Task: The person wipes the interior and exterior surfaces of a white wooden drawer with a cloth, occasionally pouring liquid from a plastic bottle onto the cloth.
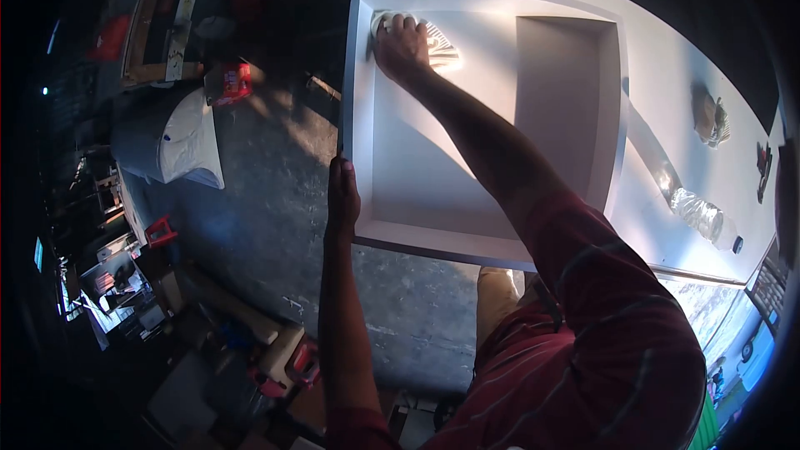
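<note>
A shallow white box [362,200] with raised sides lies open side up on a white tabletop [667,108]. In its far left corner, my right hand [403,48] presses a striped, light-coloured cloth [444,50] against the inside, fingers bent over it. My left hand [342,187] is at the outer face of the box's left side, thumb near the edge; most of its fingers are hidden, so its grip cannot be made out. Sunlight falls across the box's floor around the cloth, and the right part of the floor is in shade.
On the tabletop to the right are a clear plastic bottle [707,218], a crumpled cloth-like item [711,117] and a small dark tool [763,171]. Left of the box, the grey floor [275,192] holds a curved pale panel [187,142], a red packet [235,82] and a red stool [161,232].
</note>
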{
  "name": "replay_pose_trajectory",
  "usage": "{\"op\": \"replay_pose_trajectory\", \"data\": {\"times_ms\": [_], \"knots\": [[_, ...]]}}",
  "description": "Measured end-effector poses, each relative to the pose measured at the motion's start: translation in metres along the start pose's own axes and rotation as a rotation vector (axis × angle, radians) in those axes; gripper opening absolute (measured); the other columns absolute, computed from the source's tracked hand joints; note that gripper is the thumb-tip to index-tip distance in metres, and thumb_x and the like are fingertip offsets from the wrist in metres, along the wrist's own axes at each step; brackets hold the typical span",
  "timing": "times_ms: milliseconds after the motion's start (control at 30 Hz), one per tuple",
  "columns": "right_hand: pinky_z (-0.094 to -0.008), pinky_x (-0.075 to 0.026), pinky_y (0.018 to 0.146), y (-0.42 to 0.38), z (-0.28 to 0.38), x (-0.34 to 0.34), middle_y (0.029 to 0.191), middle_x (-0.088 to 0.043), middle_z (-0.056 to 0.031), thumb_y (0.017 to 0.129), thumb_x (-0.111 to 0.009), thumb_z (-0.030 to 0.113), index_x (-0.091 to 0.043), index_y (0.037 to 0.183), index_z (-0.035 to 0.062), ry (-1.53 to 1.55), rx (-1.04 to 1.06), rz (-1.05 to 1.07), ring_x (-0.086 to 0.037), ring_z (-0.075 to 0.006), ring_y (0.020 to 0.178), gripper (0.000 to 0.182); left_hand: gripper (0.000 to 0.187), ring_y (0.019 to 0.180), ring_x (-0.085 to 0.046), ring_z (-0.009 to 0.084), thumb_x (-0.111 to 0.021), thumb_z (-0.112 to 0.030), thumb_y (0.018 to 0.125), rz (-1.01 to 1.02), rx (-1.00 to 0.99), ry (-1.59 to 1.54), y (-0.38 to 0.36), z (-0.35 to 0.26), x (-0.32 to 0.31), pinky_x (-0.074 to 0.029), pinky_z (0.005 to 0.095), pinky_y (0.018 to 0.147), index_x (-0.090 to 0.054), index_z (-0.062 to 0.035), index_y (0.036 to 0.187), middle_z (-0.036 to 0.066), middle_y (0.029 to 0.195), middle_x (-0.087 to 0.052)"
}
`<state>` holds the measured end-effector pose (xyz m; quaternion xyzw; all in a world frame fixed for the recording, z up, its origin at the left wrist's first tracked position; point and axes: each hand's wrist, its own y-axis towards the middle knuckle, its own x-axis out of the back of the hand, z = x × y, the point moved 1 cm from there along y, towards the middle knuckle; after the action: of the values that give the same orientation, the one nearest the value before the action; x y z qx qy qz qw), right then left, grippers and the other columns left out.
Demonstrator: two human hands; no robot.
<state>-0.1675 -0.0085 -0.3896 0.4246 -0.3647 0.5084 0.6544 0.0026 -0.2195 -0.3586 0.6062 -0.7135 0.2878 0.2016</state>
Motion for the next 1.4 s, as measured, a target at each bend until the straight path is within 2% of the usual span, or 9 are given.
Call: {"op": "replay_pose_trajectory", "data": {"times_ms": [267, 400, 600, 733, 867, 1100, 1133, 1200, 1400], "knots": [[-0.0439, -0.044, 0.079, -0.148, 0.024, 0.016, 0.102, -0.054, -0.0192, 0.083, -0.055, 0.020, -0.060, 0.094, 0.0013, 0.354, 0.437, 0.308, -0.055, -0.0331, 0.091, 0.023, 0.049, 0.111, -0.048, 0.0294, -0.030, -0.036, 0.101, 0.032, 0.010, -0.100, -0.003, 0.007, 0.000, -0.039, 0.0382, 0.094, -0.040, 0.0018, 0.131, 0.018, 0.121, -0.048], [-0.0463, -0.037, 0.095, -0.187, 0.063, 0.007, 0.110, -0.051, -0.0248, 0.097, -0.038, 0.030, -0.052, 0.111, -0.0009, 1.229, -0.228, 0.459, -0.049, -0.0416, 0.106, 0.037, 0.054, 0.125, -0.040, 0.0288, -0.027, -0.040, 0.101, 0.077, 0.087, -0.265, -0.007, -0.003, 0.004, -0.032, 0.0380, 0.103, -0.035, -0.0007, 0.137, 0.017, 0.136, -0.041], [-0.0484, -0.028, 0.105, -0.001, 0.053, 0.001, 0.133, -0.029, -0.0379, 0.100, -0.031, 0.035, -0.044, 0.120, -0.0056, 1.421, -0.543, -0.168, -0.033, -0.0521, 0.122, 0.047, 0.055, 0.133, -0.032, 0.0251, -0.024, -0.038, 0.101, 0.115, 0.159, -0.323, -0.007, -0.009, 0.003, -0.024, 0.0374, 0.110, -0.028, -0.0038, 0.144, 0.013, 0.144, -0.033], [-0.0444, -0.031, 0.103, -0.038, 0.067, -0.008, 0.127, -0.040, -0.0334, 0.099, -0.029, 0.043, -0.039, 0.128, -0.0010, 1.196, -0.402, -0.071, -0.036, -0.0456, 0.124, 0.053, 0.054, 0.131, -0.034, 0.0272, -0.024, -0.038, 0.100, 0.095, 0.165, -0.419, -0.005, 0.006, 0.000, -0.026, 0.0379, 0.108, -0.033, -0.0023, 0.140, 0.016, 0.141, -0.036], [-0.0437, -0.033, 0.106, -0.179, 0.093, -0.001, 0.142, -0.029, -0.0278, 0.094, -0.044, 0.016, -0.038, 0.136, 0.0055, 1.114, -0.231, 0.152, -0.027, -0.0445, 0.133, 0.043, 0.053, 0.131, -0.034, 0.0227, -0.028, -0.037, 0.101, 0.114, 0.152, -0.701, -0.004, 0.010, -0.008, -0.027, 0.0370, 0.108, -0.028, -0.0038, 0.142, 0.013, 0.139, -0.038], [-0.0482, -0.042, 0.097, -0.018, 0.051, 0.022, 0.132, -0.036, -0.0370, 0.089, -0.041, 0.010, -0.037, 0.131, -0.0038, 0.505, 0.047, -0.142, -0.045, -0.0498, 0.116, 0.044, 0.036, 0.111, -0.047, 0.0384, -0.036, -0.019, 0.098, -0.052, -0.221, 0.011, -0.003, 0.007, -0.020, -0.038, 0.0416, 0.095, -0.045, 0.0042, 0.123, 0.024, 0.119, -0.048], [-0.0512, -0.052, 0.077, 0.008, 0.038, 0.007, 0.133, -0.037, -0.0338, 0.092, -0.042, 0.016, -0.039, 0.130, 0.0011, 0.399, 0.042, -0.207, -0.057, -0.0476, 0.099, 0.041, 0.040, 0.115, -0.046, 0.0373, -0.033, -0.024, 0.099, -0.027, -0.223, 0.033, -0.003, 0.007, -0.020, -0.038, 0.0406, 0.096, -0.043, 0.0034, 0.127, 0.024, 0.121, -0.048], [-0.0486, -0.040, 0.100, 0.009, 0.044, 0.009, 0.128, -0.039, -0.0382, 0.091, -0.041, 0.013, -0.038, 0.129, -0.0052, 0.188, 0.093, -0.241, -0.041, -0.0495, 0.121, 0.042, 0.040, 0.114, -0.047, 0.0376, -0.033, -0.024, 0.099, 0.002, -0.195, 0.030, -0.004, 0.002, -0.017, -0.038, 0.0411, 0.096, -0.044, 0.0035, 0.127, 0.024, 0.120, -0.049], [-0.0495, -0.041, 0.099, -0.138, 0.080, 0.014, 0.140, -0.026, -0.0351, 0.088, -0.048, 0.011, -0.041, 0.130, -0.0023, 0.412, -0.010, 0.100, -0.036, -0.0493, 0.126, 0.045, 0.039, 0.108, -0.049, 0.0387, -0.035, -0.021, 0.099, -0.035, -0.262, -0.023, 0.003, 0.008, -0.031, -0.040, 0.0416, 0.093, -0.043, 0.0041, 0.128, 0.024, 0.116, -0.050]]}}
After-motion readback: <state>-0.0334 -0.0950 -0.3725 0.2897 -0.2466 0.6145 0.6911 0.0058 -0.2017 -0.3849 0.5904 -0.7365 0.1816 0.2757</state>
